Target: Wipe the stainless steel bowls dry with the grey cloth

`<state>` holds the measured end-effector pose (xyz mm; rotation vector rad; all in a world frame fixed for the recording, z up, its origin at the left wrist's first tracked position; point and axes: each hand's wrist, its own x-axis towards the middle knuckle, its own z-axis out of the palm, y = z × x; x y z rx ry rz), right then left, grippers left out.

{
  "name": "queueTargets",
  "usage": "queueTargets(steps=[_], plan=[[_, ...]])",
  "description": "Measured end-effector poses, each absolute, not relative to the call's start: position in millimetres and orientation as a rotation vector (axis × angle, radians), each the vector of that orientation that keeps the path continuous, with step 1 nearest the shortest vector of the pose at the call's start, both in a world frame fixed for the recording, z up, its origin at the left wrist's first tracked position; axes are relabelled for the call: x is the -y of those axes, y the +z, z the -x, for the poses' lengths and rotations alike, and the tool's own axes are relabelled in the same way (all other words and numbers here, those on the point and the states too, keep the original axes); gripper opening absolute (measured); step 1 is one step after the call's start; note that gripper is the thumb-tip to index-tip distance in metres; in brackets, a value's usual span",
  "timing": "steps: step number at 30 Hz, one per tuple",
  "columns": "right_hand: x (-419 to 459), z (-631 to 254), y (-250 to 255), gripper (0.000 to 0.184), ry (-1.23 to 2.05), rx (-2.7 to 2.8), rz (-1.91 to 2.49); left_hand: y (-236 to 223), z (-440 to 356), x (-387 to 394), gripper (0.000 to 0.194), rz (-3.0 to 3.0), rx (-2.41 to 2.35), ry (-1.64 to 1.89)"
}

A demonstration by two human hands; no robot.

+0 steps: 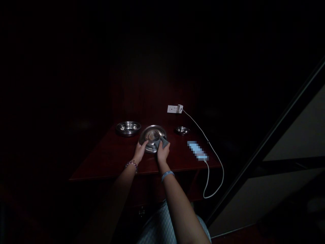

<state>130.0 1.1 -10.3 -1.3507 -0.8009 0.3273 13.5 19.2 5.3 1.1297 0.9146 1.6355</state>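
Observation:
A round steel plate (153, 135), shiny with a raised rim, is tilted up above the dark red table. My left hand (140, 151) grips its lower left edge, thumb on the face turned to me. Against the plate's lower right part, my right hand (163, 151) presses a small grey cloth (164, 142), with the fingers closed on it. Whether the right fingers also hold the rim is hidden. A stack of steel dishes (128, 128) stands to the left of the plate, and a small steel bowl (182, 130) sits to its right.
The dark red table (106, 162) has its front edge just below my hands. A phone (197, 151), blurred out, lies on the right. Its white cable (215, 152) loops past the table edge up to a charger (180, 108) in the wall socket (172, 109). The surroundings are very dark.

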Motion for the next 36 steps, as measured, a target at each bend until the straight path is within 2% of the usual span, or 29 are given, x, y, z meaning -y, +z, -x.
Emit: queueTargets(steps=[15,24,31,36], plan=[[-0.6,-130.0,-8.6,0.022,0.343,0.761,1.334,9.1,-16.3,-16.8,0.032,-1.199,-0.909,1.567],[1.9,-130.7,-5.4,0.026,0.349,0.746,1.350,7.4,-17.4,-17.3,0.040,-1.189,-0.905,1.550],[2.2,-131.1,-6.1,0.025,0.350,0.760,1.330,7.8,-18.9,-14.9,0.034,-1.328,-0.856,1.457],[0.5,-130.5,-6.6,0.024,0.355,0.745,1.331,8.5,-20.3,-14.1,0.038,-1.324,-0.882,1.406]])
